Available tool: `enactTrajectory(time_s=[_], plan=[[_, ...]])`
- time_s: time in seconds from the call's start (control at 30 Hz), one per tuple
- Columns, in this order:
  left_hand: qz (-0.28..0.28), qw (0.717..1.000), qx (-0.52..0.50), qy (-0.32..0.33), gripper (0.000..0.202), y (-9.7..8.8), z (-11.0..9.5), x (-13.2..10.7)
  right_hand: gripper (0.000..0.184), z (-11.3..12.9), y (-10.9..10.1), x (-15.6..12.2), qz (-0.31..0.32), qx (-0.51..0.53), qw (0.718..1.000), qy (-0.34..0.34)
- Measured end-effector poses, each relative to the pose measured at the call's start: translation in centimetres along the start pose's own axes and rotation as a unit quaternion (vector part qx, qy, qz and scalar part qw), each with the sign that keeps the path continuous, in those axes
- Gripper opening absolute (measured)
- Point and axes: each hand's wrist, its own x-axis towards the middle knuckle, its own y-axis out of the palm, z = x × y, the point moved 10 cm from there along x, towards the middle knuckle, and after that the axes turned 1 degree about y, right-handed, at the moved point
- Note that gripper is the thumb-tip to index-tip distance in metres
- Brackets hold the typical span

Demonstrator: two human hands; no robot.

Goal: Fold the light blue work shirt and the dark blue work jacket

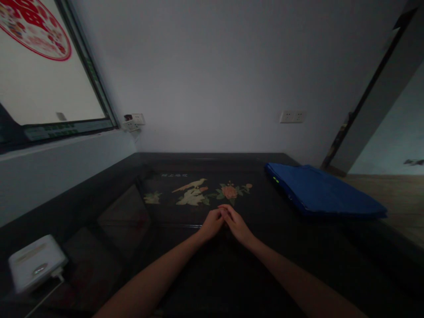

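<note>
Head view: left hand (pixel 211 224) and right hand (pixel 237 225) meet, fingers (pixel 224 211) touching.

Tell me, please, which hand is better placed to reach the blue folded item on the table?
Probably the right hand. It touches the left hand at the middle of the table, and the blue folded item lies on its side; the left would have to cross over.

The scene is dim, lit mainly by the bright rectangular window (pixel 46 84) at ten o'clock, leaving the dark glossy tabletop (pixel 215 282) at six o'clock in shadow. Lines bow toward the edges, and detail is soft.
</note>
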Motion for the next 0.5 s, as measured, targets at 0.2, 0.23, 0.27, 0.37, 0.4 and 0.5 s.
enactTrajectory(time_s=[0.2, 0.23, 0.27, 0.37, 0.4, 0.5], plan=[[0.003, 1.0, 0.012, 0.006, 0.028, 0.14, 0.19, 0.07, 0.037, 0.09, -0.04, 0.04, -0.003, -0.006, 1.0, -0.007], [0.004, 1.0, 0.01, 0.006, 0.028, 0.15, 0.12, 0.06, 0.037, 0.09, -0.02, 0.04, -0.001, -0.006, 1.0, -0.006], [0.005, 1.0, 0.009, 0.005, 0.028, 0.15, 0.06, 0.04, 0.037, 0.11, -0.02, 0.03, -0.001, -0.005, 1.0, -0.007], [0.003, 1.0, 0.008, 0.0, 0.028, 0.08, -0.03, -0.01, 0.036, 0.18, -0.08, -0.01, -0.004, -0.003, 1.0, -0.01], [0.002, 1.0, 0.009, 0.0, 0.028, 0.04, -0.03, -0.02, 0.036, 0.16, -0.11, -0.02, -0.005, -0.003, 1.0, -0.01], [-0.001, 1.0, 0.01, 0.002, 0.028, 0.02, 0.04, -0.02, 0.037, -0.01, -0.1, -0.04, -0.003, -0.007, 1.0, -0.006]])
